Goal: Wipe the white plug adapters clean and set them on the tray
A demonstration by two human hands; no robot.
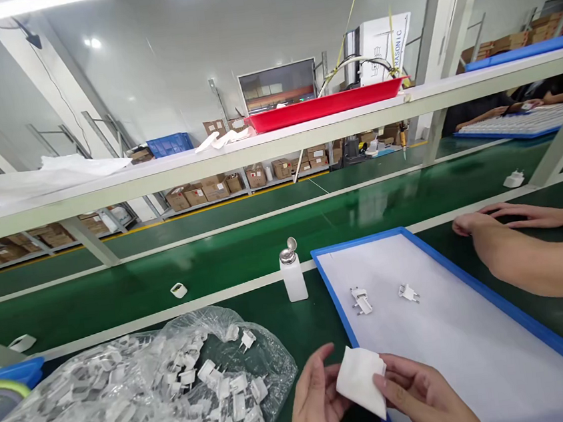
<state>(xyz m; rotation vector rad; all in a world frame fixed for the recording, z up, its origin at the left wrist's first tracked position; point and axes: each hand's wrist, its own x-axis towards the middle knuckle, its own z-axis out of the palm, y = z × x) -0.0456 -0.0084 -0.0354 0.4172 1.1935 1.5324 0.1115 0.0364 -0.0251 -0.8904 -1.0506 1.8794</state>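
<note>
Cloth pad (360, 378), white, square, softly folded, thin.

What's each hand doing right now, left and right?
Left hand: closed on the left edge of the white cloth.
Right hand: pinching the same white cloth at its right edge.

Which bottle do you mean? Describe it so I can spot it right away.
Find the blue-rimmed white tray on the green bench. Just beyond its near-left corner stands a small white bottle, upright, near the white line. It alone has a shiny metal flip-top cap; the plastic bag of white plug parts lies to its left.
</note>
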